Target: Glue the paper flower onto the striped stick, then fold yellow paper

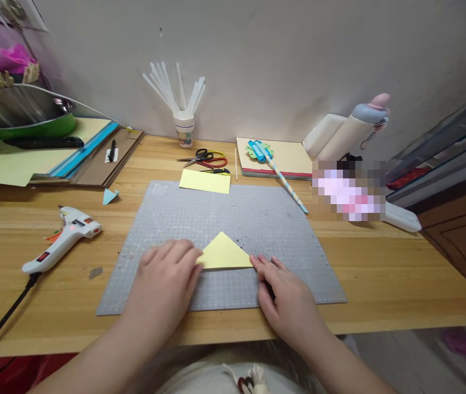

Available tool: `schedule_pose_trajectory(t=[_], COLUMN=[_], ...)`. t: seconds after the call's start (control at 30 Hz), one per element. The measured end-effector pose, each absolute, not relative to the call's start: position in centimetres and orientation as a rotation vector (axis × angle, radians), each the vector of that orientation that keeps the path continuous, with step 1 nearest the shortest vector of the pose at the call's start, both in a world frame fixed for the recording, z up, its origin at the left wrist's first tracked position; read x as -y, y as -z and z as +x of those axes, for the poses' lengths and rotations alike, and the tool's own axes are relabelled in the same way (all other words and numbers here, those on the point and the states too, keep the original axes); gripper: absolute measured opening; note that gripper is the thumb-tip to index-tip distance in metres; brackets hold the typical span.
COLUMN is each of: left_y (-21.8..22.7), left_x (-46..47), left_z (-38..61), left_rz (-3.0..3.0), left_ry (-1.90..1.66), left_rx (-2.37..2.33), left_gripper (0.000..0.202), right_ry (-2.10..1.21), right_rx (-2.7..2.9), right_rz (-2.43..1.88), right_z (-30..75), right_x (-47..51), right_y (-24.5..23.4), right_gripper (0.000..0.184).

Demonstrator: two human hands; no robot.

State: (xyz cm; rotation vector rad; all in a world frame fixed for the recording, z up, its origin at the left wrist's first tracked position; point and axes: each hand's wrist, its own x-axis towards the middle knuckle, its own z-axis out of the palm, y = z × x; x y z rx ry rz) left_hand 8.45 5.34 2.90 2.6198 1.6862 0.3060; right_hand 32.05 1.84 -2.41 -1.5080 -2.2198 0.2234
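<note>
A yellow sheet of paper (pixel 225 254), folded into a triangle, lies on the grey cutting mat (pixel 290 219) with its point away from me. At its left corner, my left hand (pixel 171 276) is closed, fingers together over the paper and hiding that corner. My right hand (pixel 284 293) has its curled fingers on the right corner, the thumb tucked near the paper's lower edge. A second yellow piece of paper (pixel 204 181), rectangular and flat, rests across the mat's far edge.
A white glue gun (pixel 63 238) with a black cord lies left of the mat. Behind are scissors (pixel 200 158), a paper cup (pixel 184 131) of white sticks, and a pad (pixel 282 164) bearing a paper flower (pixel 260 150). A steel pot (pixel 11 106) stands far left.
</note>
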Motion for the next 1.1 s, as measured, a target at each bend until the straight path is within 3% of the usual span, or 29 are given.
schedule_pose_trajectory(t=[0.23, 0.37, 0.5, 0.6, 0.73, 0.9, 1.0, 1.1], left_y=[-2.0, -3.2, -4.1, -3.7, -2.4, -1.3, -1.0, -0.9], left_x=[-6.4, -6.2, -5.5, -5.2, -4.9, -3.9, -3.1, -3.1], left_z=[10.7, 10.5, 12.2, 13.6, 14.3, 13.4, 11.9, 10.2], left_rz=[2.397, 1.870, 1.163, 0.859, 0.685, 0.856, 1.444, 2.216], left_ry=[-0.199, -0.569, -0.874, -0.951, -0.915, -0.759, -0.668, -0.871], left_rx=[-1.450, -1.359, -1.175, -1.082, -1.047, -1.058, -1.199, -1.401], left_gripper=[0.020, 0.011, 0.021, 0.030, 0.031, 0.024, 0.010, 0.012], right_ry=[-0.466, -0.424, -0.389, -0.299, -0.072, -0.057, -0.060, -0.047], right_rx=[1.701, 1.462, 1.734, 1.906, 1.960, 1.982, 2.019, 2.081], right_rz=[-1.375, -1.274, -1.292, -1.316, -1.351, -1.293, -1.272, -1.255], right_z=[32.0, 31.2, 29.5, 28.3, 27.8, 28.6, 29.4, 30.1], right_x=[-1.7, -0.2, -0.3, -1.2, -2.2, -2.8, -2.9, -2.6], right_y=[1.7, 0.8, -0.9, -1.6, -1.2, -0.4, -0.1, 0.2], right_gripper=[0.014, 0.013, 0.019, 0.028, 0.018, 0.013, 0.013, 0.015])
